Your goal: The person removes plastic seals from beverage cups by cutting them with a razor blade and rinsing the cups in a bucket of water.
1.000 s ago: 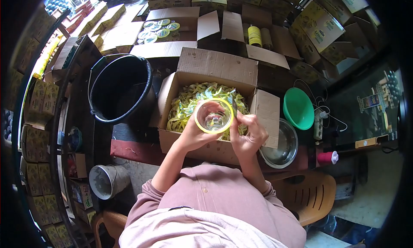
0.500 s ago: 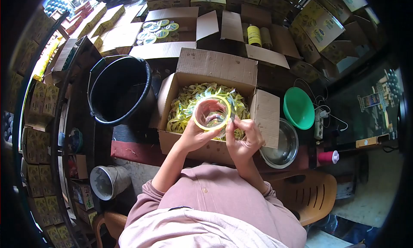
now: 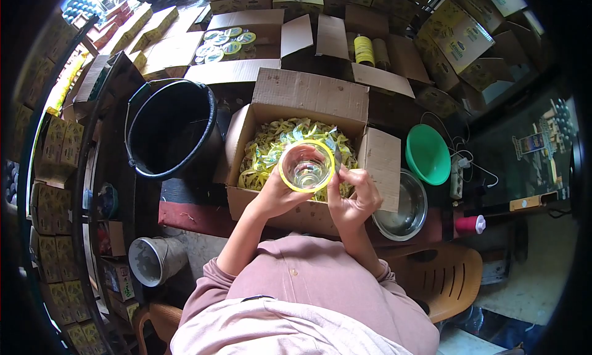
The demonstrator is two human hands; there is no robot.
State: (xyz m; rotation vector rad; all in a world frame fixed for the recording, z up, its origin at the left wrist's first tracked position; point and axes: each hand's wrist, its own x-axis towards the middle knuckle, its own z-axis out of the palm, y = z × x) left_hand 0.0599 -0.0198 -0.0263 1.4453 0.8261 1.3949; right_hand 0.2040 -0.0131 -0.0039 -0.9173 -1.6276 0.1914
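Note:
A clear plastic cup (image 3: 306, 167) with a yellow rim faces up toward me, above an open cardboard box (image 3: 311, 90). My left hand (image 3: 279, 195) is wrapped round the cup's left and lower side. At the cup's right edge my right hand (image 3: 354, 198) is closed in a pinch on a small dark, thin object (image 3: 337, 157), which is too small to make out clearly. Many yellow-green wrapped pieces (image 3: 259, 155) fill the box beneath the hands.
A large black bucket (image 3: 171, 128) stands left of the box. On the right are a green bowl (image 3: 428, 155), a clear basin (image 3: 404, 210) and a pink spool (image 3: 470, 225). Open cartons behind hold round lids (image 3: 226, 44) and yellow stacked pieces (image 3: 364, 51).
The cup shifted slightly up and left with both hands, then came back near its earlier place. My left hand keeps its hold, and my right hand stays at the rim.

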